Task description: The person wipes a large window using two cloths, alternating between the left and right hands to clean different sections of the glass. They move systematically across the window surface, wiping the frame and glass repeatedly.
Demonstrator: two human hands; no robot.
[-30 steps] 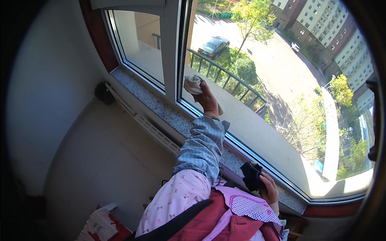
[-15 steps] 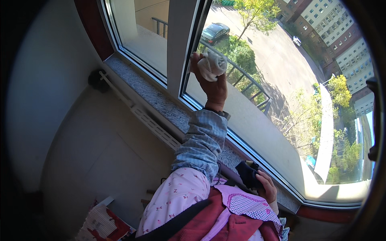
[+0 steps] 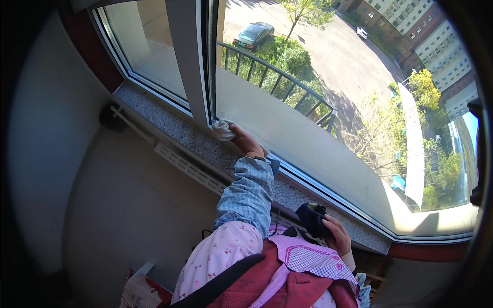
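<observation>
My left hand [image 3: 247, 142] is closed on a bunched white cloth [image 3: 223, 130]. It presses the cloth to the lower left corner of the large window's frame, where the upright post [image 3: 191, 61] meets the bottom rail. A blue-grey checked sleeve [image 3: 245, 192] covers that forearm. Close to my body on the right, my right hand [image 3: 337, 236] curls around a dark, folded bundle [image 3: 311, 218] that looks like fabric. It is held near the sill's edge, and part of it is hidden by the fingers.
A speckled stone sill [image 3: 154, 110] runs under the windows. Below it is a white slotted radiator [image 3: 187, 167]. Beyond the glass stand a dark railing [image 3: 277, 82] and a parked car [image 3: 253, 36]. At lower left lies a striped cloth item [image 3: 137, 292].
My left hand has come down with the white cloth from the glass to the frame's lower left corner. My right hand keeps its hold on the dark bundle. The view has shifted slightly.
</observation>
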